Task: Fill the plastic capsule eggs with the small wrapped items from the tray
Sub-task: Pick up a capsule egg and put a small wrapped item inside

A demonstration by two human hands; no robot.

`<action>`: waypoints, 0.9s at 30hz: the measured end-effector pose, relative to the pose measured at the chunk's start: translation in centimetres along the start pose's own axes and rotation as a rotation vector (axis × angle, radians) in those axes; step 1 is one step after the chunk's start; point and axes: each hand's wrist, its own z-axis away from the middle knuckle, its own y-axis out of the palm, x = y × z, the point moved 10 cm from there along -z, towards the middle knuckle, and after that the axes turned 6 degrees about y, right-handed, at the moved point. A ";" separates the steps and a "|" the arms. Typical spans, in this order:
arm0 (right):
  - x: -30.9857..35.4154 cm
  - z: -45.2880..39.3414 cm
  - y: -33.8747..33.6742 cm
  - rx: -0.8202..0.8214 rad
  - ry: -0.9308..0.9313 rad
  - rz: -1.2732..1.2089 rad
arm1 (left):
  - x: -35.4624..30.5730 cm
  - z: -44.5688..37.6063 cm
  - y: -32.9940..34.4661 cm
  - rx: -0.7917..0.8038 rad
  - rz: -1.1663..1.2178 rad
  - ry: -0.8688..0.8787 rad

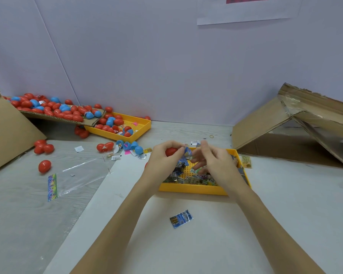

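My left hand (163, 155) is closed around a red capsule egg (171, 151) above the near yellow tray (194, 190). A small blue wrapped item (187, 153) sticks out at the egg's right side, between both hands. My right hand (212, 159) hovers beside it with blurred fingers touching the wrapper. The tray holds several small wrapped items (190, 177) on its perforated floor. One blue and yellow wrapped item (181, 218) lies alone on the white sheet in front of the tray.
Many red and blue eggs (53, 108) pile on a cardboard flap and in a far yellow tray (141, 129) at the back left. Loose eggs (44, 166), a clear bag (75, 178) and scraps lie left. A cardboard box (297, 135) lies open on the right.
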 end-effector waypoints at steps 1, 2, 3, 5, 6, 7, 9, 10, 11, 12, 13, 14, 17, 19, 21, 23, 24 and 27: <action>0.2 0.0 -0.1 -0.008 -0.015 -0.022 | 0.2 0.0 -0.2 -0.010 0.034 -0.021; 0.5 0.0 -0.1 -0.005 -0.034 -0.042 | 0.2 0.0 -0.3 -0.016 0.066 -0.031; 0.8 0.1 0.0 0.006 -0.058 -0.051 | 0.2 0.1 -0.4 -0.017 0.085 -0.032; 1.3 0.3 0.3 0.027 -0.118 -0.024 | -0.1 0.1 -0.5 -0.015 0.072 -0.013; 1.6 0.4 0.5 0.035 -0.143 -0.007 | -0.4 0.1 -0.5 -0.012 0.045 0.009; 1.8 0.5 0.7 0.041 -0.161 0.002 | -0.6 0.1 -0.4 -0.008 0.005 0.034; 2.2 0.8 0.8 0.048 -0.184 0.011 | -1.0 0.1 -0.3 -0.009 -0.078 0.070; 2.2 0.8 0.8 0.049 -0.190 0.019 | -1.0 0.0 -0.2 -0.008 -0.107 0.079; 2.2 0.8 0.8 0.045 -0.194 0.036 | -1.0 0.0 -0.1 -0.004 -0.126 0.088; 2.2 0.8 0.7 0.036 -0.199 0.069 | -1.2 0.0 0.0 0.003 -0.139 0.103; 2.1 0.7 0.5 0.020 -0.204 0.114 | -1.3 -0.1 0.1 0.012 -0.148 0.121; 2.1 0.7 0.5 0.004 -0.209 0.165 | -1.4 -0.1 0.3 0.022 -0.156 0.135; 2.0 0.8 0.8 0.008 -0.215 0.255 | -1.5 0.0 0.7 0.055 -0.174 0.161; 2.1 0.8 1.0 0.031 -0.205 0.235 | -1.6 0.1 0.9 0.072 -0.161 0.166; 2.1 0.8 0.5 0.012 -0.175 0.146 | -1.1 0.0 0.8 0.072 -0.006 0.102; 1.9 0.7 -0.6 -0.058 -0.130 0.046 | -0.3 0.0 0.9 0.079 0.211 -0.020; 1.6 0.6 -1.2 -0.094 -0.100 -0.002 | -0.3 -0.1 1.0 0.083 0.285 -0.042; 0.8 0.6 -1.9 -0.110 -0.008 -0.123 | -0.7 0.0 1.3 0.105 0.375 -0.011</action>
